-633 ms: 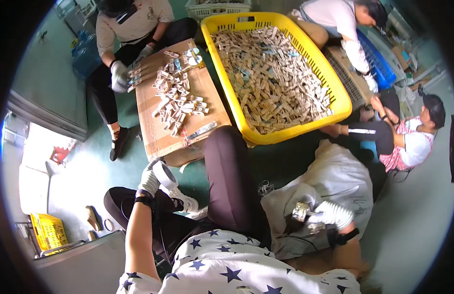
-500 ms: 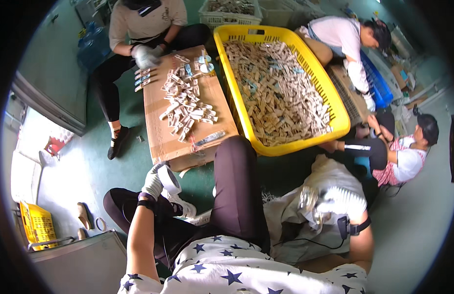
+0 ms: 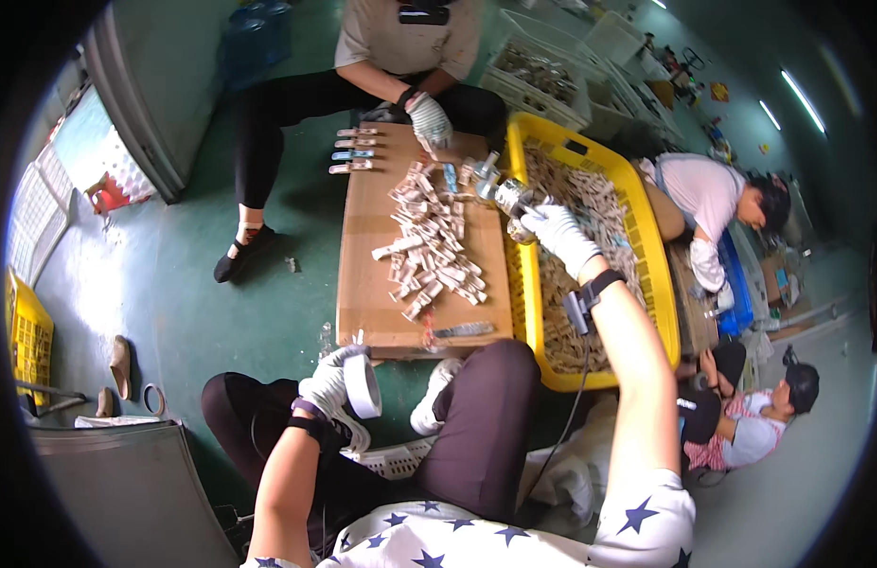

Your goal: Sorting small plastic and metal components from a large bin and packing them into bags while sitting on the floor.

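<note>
At the near left corner of the cardboard-topped table, my gloved left hand is closed on a roll of white tape. My gloved right hand reaches out over the left rim of the yellow basket. Its fingers are closed round a shiny, partly clear object, whose kind I cannot make out. On the cardboard lies a pile of small pale clip-like pieces. Several wrapped ones are lined up along its far left edge. A grey strip-like piece lies near the front edge.
Opposite me a person's gloved hand is over the table's far edge. Two people work at the right, beside a blue crate. White crates stand behind the basket. A white sack lies by my right leg.
My right hand has moved from the white sack up and forward to the basket's left rim, carrying the shiny object. My left hand still holds the tape roll. The view has shifted.
</note>
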The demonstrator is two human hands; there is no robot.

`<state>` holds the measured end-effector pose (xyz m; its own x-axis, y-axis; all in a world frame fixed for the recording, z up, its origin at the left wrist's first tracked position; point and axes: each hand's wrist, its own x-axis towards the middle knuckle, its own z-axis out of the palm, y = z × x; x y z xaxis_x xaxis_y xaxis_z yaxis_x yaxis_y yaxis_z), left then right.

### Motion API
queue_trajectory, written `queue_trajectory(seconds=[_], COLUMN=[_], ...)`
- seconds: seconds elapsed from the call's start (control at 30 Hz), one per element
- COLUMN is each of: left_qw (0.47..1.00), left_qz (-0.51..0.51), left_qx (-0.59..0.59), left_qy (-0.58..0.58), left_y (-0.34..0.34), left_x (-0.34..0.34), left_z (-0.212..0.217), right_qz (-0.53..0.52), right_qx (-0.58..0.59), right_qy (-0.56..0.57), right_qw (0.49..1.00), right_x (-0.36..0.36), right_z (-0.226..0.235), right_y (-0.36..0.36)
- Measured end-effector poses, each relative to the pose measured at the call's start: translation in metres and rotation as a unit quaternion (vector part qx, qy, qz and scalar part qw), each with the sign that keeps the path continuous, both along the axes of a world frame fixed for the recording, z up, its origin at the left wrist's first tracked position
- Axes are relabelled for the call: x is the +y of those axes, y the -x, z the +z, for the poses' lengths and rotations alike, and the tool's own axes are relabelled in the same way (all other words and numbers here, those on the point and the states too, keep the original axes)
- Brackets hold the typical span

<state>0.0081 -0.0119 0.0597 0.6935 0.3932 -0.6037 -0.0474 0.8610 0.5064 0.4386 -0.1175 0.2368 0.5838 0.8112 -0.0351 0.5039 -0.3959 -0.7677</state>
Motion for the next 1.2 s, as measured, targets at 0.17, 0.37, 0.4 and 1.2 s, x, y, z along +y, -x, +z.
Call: queue_trajectory(seconds=[0.17, 0.37, 0.4, 1.2], left_qw=[0.999, 0.999, 0.997, 0.997], left_qz=[-0.011, 0.005, 0.000, 0.044], left_qx=[0.001, -0.016, -0.015, 0.011], left_qy=[-0.030, 0.039, 0.075, 0.063], left_y=[-0.009, 0.005, -0.002, -0.002], left_x=[-0.005, 0.001, 0.001, -0.002], left_z=[-0.002, -0.022, -0.014, 0.010], right_qz=[-0.056, -0.082, -0.102, 0.049], right_qx=[-0.122, -0.220, -0.229, -0.169], right_qy=[0.050, 0.047, 0.009, 0.254], right_qw=[0.990, 0.971, 0.968, 0.951], right_x=[0.050, 0.090, 0.083, 0.057], right_z=[-0.109, -0.146, -0.152, -0.054], right_y=[-0.062, -0.063, -0.078, -0.061])
